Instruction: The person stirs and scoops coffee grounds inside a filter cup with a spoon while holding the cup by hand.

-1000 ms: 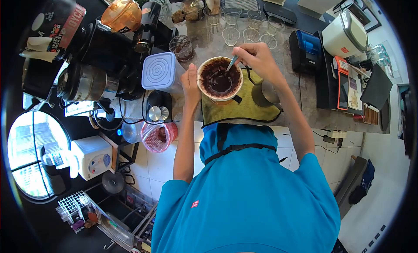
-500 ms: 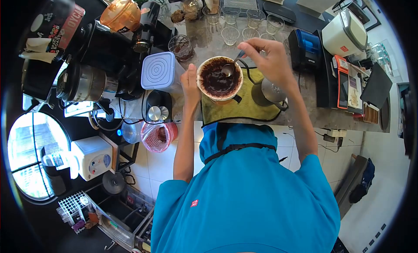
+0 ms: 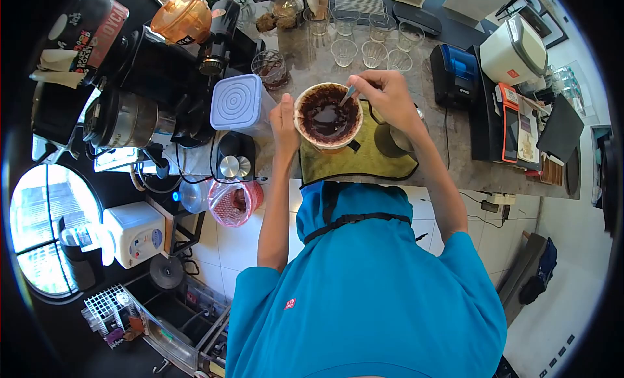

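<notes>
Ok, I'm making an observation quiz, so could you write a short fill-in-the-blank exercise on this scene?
The right hand holds the spoon by its ____.
From the wearer's view, the left hand is on the cup's ____ side.
The cloth has a ____ border.
The round mesh basket is ____.

Missing words: handle; left; black; pink.

From my end I count seven small, clear glass tumblers [image 3: 374,53] on the grey tabletop [image 3: 439,160], plus one wider patterned glass [image 3: 276,76] with dark contents. I tally one round white-rimmed vessel [image 3: 318,143] streaked dark brown inside, one slim metal spoon [image 3: 348,96], one grey metal kettle [image 3: 391,141], one dark-edged olive-green cloth [image 3: 325,167], one square blue lid [image 3: 236,103] and one pink perforated basket [image 3: 253,209].
</notes>
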{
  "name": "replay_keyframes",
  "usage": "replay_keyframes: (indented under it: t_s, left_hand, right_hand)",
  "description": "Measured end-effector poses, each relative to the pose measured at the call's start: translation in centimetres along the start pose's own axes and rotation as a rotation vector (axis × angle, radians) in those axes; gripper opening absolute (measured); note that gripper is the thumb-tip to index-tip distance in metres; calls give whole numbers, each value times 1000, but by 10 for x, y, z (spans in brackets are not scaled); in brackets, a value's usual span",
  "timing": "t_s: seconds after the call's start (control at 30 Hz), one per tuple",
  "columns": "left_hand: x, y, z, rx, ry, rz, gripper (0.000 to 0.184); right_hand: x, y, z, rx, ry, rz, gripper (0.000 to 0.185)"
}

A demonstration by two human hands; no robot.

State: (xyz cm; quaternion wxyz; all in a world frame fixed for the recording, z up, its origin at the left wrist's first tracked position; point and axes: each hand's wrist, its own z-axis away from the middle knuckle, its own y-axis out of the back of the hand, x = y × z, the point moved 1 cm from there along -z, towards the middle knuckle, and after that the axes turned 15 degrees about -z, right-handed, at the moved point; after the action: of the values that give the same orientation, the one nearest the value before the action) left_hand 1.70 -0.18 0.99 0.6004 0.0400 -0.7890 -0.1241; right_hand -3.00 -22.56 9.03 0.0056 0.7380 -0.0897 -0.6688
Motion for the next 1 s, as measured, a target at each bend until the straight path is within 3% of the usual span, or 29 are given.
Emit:
replay_keyframes:
  t_s: [0.1,0.33,0.43,0.5,0.73,0.8,1.0]
  left_hand:
    - [-2,0,0,-1,-1,6,54]
    - [-2,0,3,-4,9,-12,54]
    - [-2,-2,4,-8,0,-3,54]
    - [-4,-2,4,-4,-5,29,54]
    - [-3,-3,5,4,-19,21,55]
    - [-3,-3,4,-3,-10,28,55]
    - [-7,-2,0,-4,-10,25,54]
  right_hand:
    - [3,4,-2,14,39,-136,27]
    - [-40,11,13,61,106,-39,26]
    - [-49,6,17,104,131,16,27]
    - [-44,1,19,89,278,145,28]
    - [-25,-8,19,28,313,357,26]
    - [-18,-8,18,58,68,220,31]
    - [17,9,6,118,-10,18,35]
